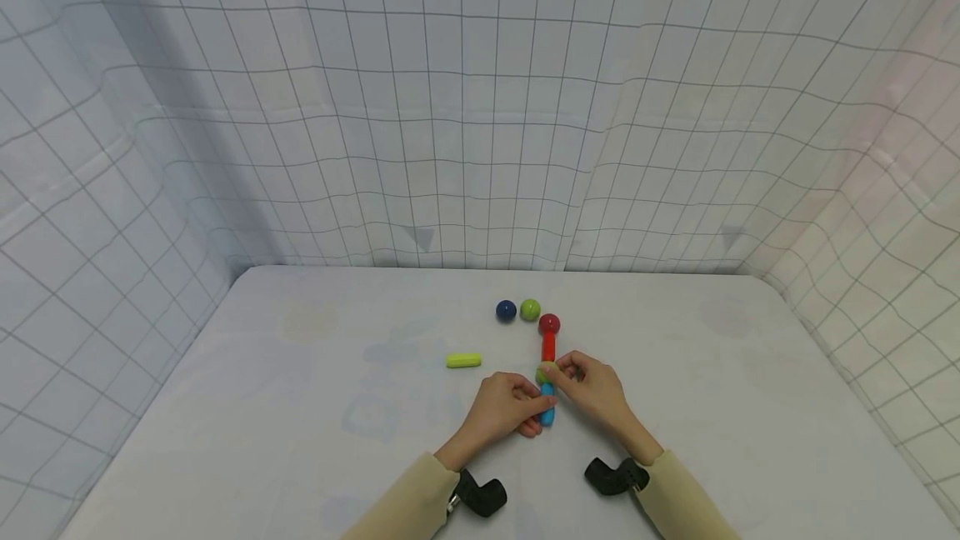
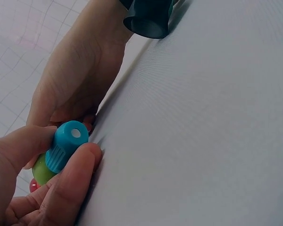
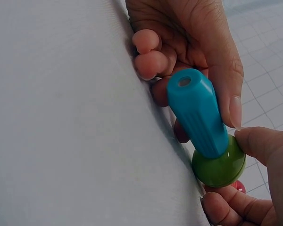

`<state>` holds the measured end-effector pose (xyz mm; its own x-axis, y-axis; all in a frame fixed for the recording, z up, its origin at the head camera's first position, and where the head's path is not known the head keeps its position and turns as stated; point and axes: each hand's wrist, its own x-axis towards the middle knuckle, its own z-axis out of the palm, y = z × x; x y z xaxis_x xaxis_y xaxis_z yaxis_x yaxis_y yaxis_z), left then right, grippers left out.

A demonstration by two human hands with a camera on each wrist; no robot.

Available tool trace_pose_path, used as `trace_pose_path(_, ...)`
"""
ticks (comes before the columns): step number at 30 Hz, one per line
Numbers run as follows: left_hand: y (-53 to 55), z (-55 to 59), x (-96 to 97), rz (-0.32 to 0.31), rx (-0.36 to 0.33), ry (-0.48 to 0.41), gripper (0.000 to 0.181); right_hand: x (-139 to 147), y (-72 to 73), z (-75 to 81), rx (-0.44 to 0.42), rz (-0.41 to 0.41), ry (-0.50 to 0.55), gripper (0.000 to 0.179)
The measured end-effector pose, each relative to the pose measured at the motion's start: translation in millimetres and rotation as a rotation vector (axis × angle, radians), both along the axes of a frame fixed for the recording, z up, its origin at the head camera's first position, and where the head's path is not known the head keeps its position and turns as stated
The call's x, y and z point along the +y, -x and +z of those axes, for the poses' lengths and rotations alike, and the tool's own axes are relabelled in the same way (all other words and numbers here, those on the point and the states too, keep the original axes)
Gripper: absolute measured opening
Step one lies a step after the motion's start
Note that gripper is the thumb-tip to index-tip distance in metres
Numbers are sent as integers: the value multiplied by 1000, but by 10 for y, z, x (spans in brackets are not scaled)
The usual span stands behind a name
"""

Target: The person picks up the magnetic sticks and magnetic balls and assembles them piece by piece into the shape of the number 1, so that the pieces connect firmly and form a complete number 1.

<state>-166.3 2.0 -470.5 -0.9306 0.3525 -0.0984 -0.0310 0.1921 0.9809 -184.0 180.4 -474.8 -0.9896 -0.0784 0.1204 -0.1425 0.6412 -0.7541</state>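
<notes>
Three sides of the white table (image 1: pixel 300 440) were closed in by a pale curtain (image 1: pixel 480 107) ruled with a dark grid, creased in wavy horizontal lines and tinged pink at the right; the tabletop was smooth, faintly mottled with grey, and rounded at its far corners. Right of the middle, a row ran away from the person: a blue stick (image 1: pixel 547 417) nearest, then a green ball (image 1: pixel 542 377), a red stick (image 1: pixel 549 347) and a red ball (image 1: pixel 549 323) at the far end. The left hand (image 1: pixel 501 405) pinched the blue stick between thumb and fingers, while the right hand (image 1: pixel 596 390) gripped the green ball where it met that stick. Only the head view took in the dark blue ball (image 1: pixel 506 311) and the second green ball (image 1: pixel 530 310) side by side near the red ball, and the yellow stick (image 1: pixel 463 361) lying crosswise to the left. The wrist views gave what the head view could not: a small round inset in the blue stick's near end and grooves along its side. In both of them just a scrap of red showed past the gripped ball. Whether the row was raised slightly off the table could not be told.
</notes>
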Motion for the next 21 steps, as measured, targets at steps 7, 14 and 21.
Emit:
trace_pose_path(7, -10, 3, -3, 11, 14, -1, 25, -11, 10, -10, 0, -1, -2, 24)
trace_pose_path(14, -13, -19, 14, 5, 35, -18, 24, 4, 26, -29, 5, -9, -18, 24)
trace_pose_path(21, -20, -24, 23, 10, 52, -15, 24, 33, 29, -7, -30, 12, 4, 26)
